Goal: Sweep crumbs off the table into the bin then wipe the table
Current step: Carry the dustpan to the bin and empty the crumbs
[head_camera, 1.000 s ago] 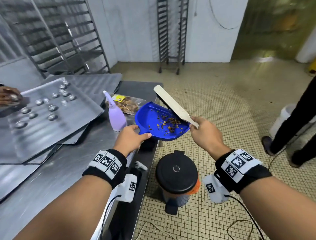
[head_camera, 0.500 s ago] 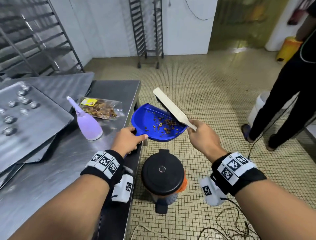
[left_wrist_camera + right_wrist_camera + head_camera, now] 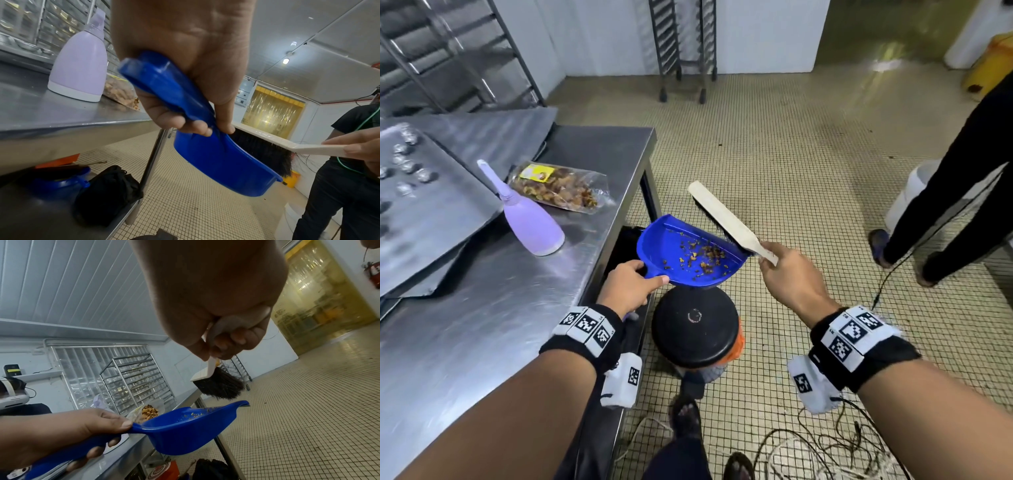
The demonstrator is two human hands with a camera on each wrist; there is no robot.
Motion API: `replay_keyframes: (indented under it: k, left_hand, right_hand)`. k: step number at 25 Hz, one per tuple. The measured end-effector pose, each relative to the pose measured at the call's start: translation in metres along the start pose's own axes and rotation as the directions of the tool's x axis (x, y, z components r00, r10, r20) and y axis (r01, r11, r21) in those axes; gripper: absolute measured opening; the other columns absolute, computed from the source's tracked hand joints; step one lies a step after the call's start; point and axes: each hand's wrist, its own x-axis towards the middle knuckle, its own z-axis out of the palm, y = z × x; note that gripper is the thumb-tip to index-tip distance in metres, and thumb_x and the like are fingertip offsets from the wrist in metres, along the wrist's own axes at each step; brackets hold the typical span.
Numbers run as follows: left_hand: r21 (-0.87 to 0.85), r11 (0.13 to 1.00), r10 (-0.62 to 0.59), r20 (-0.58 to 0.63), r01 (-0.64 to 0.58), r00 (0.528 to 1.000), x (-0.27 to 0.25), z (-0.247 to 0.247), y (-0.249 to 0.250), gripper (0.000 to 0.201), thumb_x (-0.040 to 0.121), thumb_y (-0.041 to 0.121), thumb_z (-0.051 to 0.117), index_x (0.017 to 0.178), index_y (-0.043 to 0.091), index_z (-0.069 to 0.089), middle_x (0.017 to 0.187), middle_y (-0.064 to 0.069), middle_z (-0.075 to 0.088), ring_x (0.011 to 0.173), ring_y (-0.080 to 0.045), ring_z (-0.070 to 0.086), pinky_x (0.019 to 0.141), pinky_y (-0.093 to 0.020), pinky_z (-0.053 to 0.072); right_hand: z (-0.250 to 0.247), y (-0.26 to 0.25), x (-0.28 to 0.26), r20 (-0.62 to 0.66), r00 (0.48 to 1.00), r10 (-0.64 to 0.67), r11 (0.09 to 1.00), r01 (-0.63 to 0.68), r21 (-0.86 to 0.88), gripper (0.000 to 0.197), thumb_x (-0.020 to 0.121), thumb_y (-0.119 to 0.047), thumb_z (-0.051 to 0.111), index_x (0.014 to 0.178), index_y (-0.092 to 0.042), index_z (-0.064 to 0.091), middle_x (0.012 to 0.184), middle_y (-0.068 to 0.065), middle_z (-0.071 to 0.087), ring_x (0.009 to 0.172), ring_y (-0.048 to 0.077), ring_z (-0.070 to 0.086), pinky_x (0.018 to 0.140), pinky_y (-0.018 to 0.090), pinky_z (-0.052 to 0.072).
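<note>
My left hand (image 3: 631, 286) grips the handle of a blue dustpan (image 3: 681, 253) (image 3: 216, 155) (image 3: 185, 430), held off the table's right edge and just above the bin. Brown crumbs (image 3: 702, 258) lie in the pan. My right hand (image 3: 787, 277) holds the white handle of a brush (image 3: 726, 222) (image 3: 218, 384), whose dark bristles sit at the pan's far rim. The bin (image 3: 697, 334) stands on the floor below, its black lid down. The steel table (image 3: 493, 308) is to my left.
On the table stand a lilac squeeze bottle (image 3: 530, 222), a clear bag of snacks (image 3: 558, 190) and metal trays (image 3: 431, 202). Another person's legs (image 3: 945, 212) are at the right. Cables (image 3: 825, 448) lie on the tiled floor by my feet. A black bag (image 3: 109, 193) sits on the table's lower shelf.
Both hands have carried the dustpan and brush right and down, off the table edge to just above the bin. The view has swung towards the floor.
</note>
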Motion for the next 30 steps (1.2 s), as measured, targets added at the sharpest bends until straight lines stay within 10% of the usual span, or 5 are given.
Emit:
replay_keyframes:
  k: [10,17,30]
  left_hand:
    - [0.062,0.998,-0.008,0.017,0.007,1.000,0.033,0.002,-0.006,0.083,0.074,0.043,0.079,0.143,0.017,0.042,0.083,-0.007,0.072,0.059,-0.021,0.064,0.051,-0.047,0.058]
    - [0.029,0.999,-0.039,0.025,0.038,0.999,0.042,-0.001,-0.021,0.081,0.076,0.038,0.080,0.143,0.013,0.042,0.083,-0.007,0.072,0.058,-0.024,0.069,0.045,-0.025,0.043]
    - [0.047,0.996,-0.075,0.005,0.075,0.997,0.043,-0.010,-0.037,0.079,0.080,0.038,0.077,0.145,0.010,0.040,0.076,-0.005,0.073,0.054,-0.019,0.062,0.039,-0.021,0.039]
  right_hand:
    - [0.019,-0.017,0.029,0.031,0.999,-0.016,0.998,0.018,-0.057,0.039,0.099,-0.037,0.042,0.138,-0.033,0.045,0.078,-0.005,0.067,0.062,0.013,0.060,0.060,0.027,0.047]
    - [0.030,-0.034,0.045,0.060,0.997,-0.055,0.995,0.060,-0.081,0.039,0.099,-0.036,0.042,0.138,-0.032,0.046,0.078,-0.006,0.066,0.060,0.010,0.056,0.054,0.025,0.036]
    - [0.055,-0.040,0.058,0.128,0.987,-0.096,0.995,0.098,-0.014,0.040,0.098,-0.035,0.042,0.137,-0.033,0.047,0.089,-0.001,0.071,0.067,0.016,0.062,0.063,0.028,0.050]
